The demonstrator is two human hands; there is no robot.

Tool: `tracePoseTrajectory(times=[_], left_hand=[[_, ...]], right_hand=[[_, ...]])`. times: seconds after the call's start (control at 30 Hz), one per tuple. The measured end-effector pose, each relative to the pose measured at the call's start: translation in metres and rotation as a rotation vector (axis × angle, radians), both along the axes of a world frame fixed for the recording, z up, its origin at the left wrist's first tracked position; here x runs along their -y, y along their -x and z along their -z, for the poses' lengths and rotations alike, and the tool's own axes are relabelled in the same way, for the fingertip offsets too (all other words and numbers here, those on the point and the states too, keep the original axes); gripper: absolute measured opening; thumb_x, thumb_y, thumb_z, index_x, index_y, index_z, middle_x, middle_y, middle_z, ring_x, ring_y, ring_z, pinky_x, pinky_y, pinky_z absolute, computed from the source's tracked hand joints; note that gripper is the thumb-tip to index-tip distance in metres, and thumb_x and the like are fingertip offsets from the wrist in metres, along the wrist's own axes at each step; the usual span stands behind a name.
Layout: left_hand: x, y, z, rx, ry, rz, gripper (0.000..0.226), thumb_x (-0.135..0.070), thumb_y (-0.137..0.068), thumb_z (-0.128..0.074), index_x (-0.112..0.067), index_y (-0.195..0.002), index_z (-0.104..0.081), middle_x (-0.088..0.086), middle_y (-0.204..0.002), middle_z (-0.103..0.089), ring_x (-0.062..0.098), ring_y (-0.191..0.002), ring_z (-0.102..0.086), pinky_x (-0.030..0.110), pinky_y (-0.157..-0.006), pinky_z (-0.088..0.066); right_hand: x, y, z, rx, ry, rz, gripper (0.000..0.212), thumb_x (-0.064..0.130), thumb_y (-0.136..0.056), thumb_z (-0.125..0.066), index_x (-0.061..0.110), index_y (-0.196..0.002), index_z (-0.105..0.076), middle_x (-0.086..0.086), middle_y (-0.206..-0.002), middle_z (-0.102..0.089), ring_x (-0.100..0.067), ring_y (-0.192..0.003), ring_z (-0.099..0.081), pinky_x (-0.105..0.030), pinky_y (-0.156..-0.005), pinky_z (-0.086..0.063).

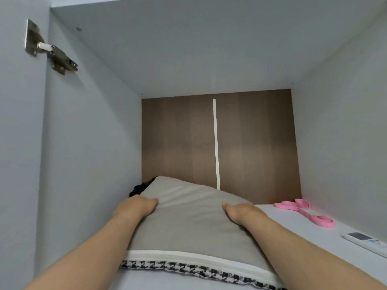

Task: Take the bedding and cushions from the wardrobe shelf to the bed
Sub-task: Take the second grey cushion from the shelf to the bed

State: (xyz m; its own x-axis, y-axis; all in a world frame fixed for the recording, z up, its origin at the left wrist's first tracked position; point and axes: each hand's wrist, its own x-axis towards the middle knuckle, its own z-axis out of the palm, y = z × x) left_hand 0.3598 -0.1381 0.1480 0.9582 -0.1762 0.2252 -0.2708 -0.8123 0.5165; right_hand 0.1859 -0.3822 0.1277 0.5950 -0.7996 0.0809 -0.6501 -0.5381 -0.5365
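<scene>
The left hand [136, 208] and right hand [240, 213] each close their grip on opposite sides of the plump grey fabric cushion [188, 225], thumbs on top, probably to slide it off the white wardrobe shelf [293, 225].

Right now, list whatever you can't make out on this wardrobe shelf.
All head view.
- Dark item: mostly hidden behind the grey cushion; unidentifiable.
- Remote control: cut off by the right edge.
- Left hand, right hand: each grip's fingers hidden by the hand's back and cushion.
- Houndstooth trim: the cushion's own or separate bedding, unclear; bottom edge cuts it.
</scene>
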Motion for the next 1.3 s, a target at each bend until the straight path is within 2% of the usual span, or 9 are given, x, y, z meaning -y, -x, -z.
tracePoseTrajectory(times=[0.1,0.23,0.33,0.53,0.7,0.9,1.07,1.17,1.3], left_hand=[[0.004,-0.011,0.004,0.006,-0.038,0.006,0.089,-0.075,-0.072,-0.046,-0.012,-0.134,-0.051,0.007,-0.136,-0.055,0.026,-0.119,-0.054,0.032,-0.093,-0.041],[0.003,-0.008,-0.002,0.172,0.005,-0.035,0.068,-0.071,-0.069,-0.053,-0.017,-0.109,-0.062,0.003,-0.112,-0.066,0.024,-0.099,-0.062,0.030,-0.068,-0.041],[0.000,-0.001,-0.013,0.275,0.077,-0.065,0.064,-0.069,-0.069,-0.055,-0.015,-0.103,-0.065,0.006,-0.109,-0.068,0.028,-0.097,-0.063,0.030,-0.067,-0.041],[-0.018,0.016,-0.029,0.385,0.290,-0.058,0.062,-0.068,-0.069,-0.057,-0.013,-0.097,-0.063,0.013,-0.102,-0.068,0.035,-0.092,-0.063,0.031,-0.063,-0.038],[-0.035,0.036,-0.035,0.458,0.392,-0.006,0.054,-0.067,-0.070,-0.058,-0.016,-0.086,-0.056,0.014,-0.097,-0.067,0.038,-0.088,-0.062,0.033,-0.062,-0.037],[-0.064,0.102,-0.017,0.486,0.496,0.043,0.053,-0.067,-0.070,-0.059,-0.015,-0.077,-0.053,0.012,-0.085,-0.064,0.037,-0.080,-0.059,0.034,-0.061,-0.039],[-0.095,0.189,0.024,0.523,0.586,0.053,0.052,-0.071,-0.069,-0.055,-0.019,-0.068,-0.049,-0.005,-0.062,-0.048,0.017,-0.053,-0.042,0.030,-0.047,-0.028],[-0.107,0.248,0.058,0.509,0.616,0.047,0.052,-0.069,-0.073,-0.057,-0.018,-0.067,-0.048,-0.004,-0.061,-0.048,0.016,-0.054,-0.042,0.030,-0.047,-0.028],[-0.127,0.319,0.107,0.432,0.704,0.080,0.051,-0.065,-0.074,-0.062,-0.015,-0.067,-0.052,0.000,-0.063,-0.057,0.021,-0.059,-0.051,0.032,-0.050,-0.037]], right_hand=[[0.009,-0.007,0.000,0.015,0.053,-0.012,0.091,0.078,-0.075,-0.029,0.016,-0.138,-0.049,-0.005,-0.147,-0.045,-0.026,-0.133,-0.042,-0.036,-0.106,-0.033],[0.011,-0.004,-0.004,0.209,0.123,0.067,0.083,0.068,-0.072,-0.054,0.007,-0.128,-0.053,-0.009,-0.132,-0.058,-0.028,-0.116,-0.057,-0.031,-0.085,-0.044],[0.011,0.007,-0.020,0.377,0.154,0.124,0.080,0.061,-0.066,-0.067,0.005,-0.120,-0.049,-0.013,-0.122,-0.061,-0.033,-0.109,-0.059,-0.032,-0.075,-0.044],[-0.013,0.040,-0.053,0.556,0.306,0.122,0.070,0.062,-0.069,-0.066,0.008,-0.111,-0.048,-0.016,-0.112,-0.063,-0.038,-0.100,-0.060,-0.034,-0.068,-0.041],[-0.039,0.079,-0.064,0.592,0.388,0.141,0.065,0.064,-0.069,-0.063,0.012,-0.102,-0.042,-0.011,-0.103,-0.062,-0.034,-0.086,-0.057,-0.035,-0.063,-0.039],[-0.078,0.156,-0.049,0.635,0.359,0.123,0.068,0.065,-0.069,-0.062,0.011,-0.106,-0.045,-0.011,-0.103,-0.062,-0.035,-0.093,-0.059,-0.041,-0.075,-0.049],[-0.109,0.239,-0.014,0.726,0.344,0.101,0.058,0.063,-0.068,-0.064,0.018,-0.097,-0.042,0.002,-0.086,-0.053,-0.027,-0.081,-0.052,-0.037,-0.066,-0.041],[-0.124,0.295,0.015,0.744,0.353,0.092,0.054,0.065,-0.067,-0.063,0.022,-0.090,-0.040,0.013,-0.075,-0.046,-0.022,-0.075,-0.047,-0.036,-0.061,-0.038],[-0.146,0.361,0.057,0.753,0.340,0.107,0.052,0.067,-0.064,-0.061,0.025,-0.086,-0.040,0.015,-0.076,-0.049,-0.021,-0.073,-0.050,-0.035,-0.059,-0.040]])
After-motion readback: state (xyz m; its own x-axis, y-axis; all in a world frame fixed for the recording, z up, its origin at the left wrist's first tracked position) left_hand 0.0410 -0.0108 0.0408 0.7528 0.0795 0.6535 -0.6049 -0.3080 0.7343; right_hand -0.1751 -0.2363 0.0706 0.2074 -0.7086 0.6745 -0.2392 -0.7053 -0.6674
